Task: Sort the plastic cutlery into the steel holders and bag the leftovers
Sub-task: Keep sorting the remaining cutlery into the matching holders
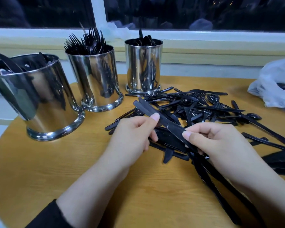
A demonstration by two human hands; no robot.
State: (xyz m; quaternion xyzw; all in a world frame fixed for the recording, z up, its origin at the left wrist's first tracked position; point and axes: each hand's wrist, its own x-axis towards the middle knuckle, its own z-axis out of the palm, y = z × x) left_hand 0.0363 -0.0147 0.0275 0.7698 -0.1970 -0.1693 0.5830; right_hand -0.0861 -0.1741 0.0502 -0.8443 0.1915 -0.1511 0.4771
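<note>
Two hands up front, both busy: the left hand [135, 134] and the right hand [215, 139] each pinch a small bunch of black knives [161, 120], thumbs on top, fingers curled under, squaring them up. Looks like sorting is midway. Just behind, the loose cutlery pile [204, 104] sprawls across the round table [39, 162]. Next, I'd say, carry the bunch left to the knife holder [39, 99]. Further back stand the fork holder [97, 76] and spoon holder [143, 66]; the plastic bag [275, 83] waits far right.

The person has two bare hands, left hand [132, 135] and right hand [220, 142]. A black sleeve [48, 218] covers the left arm.
</note>
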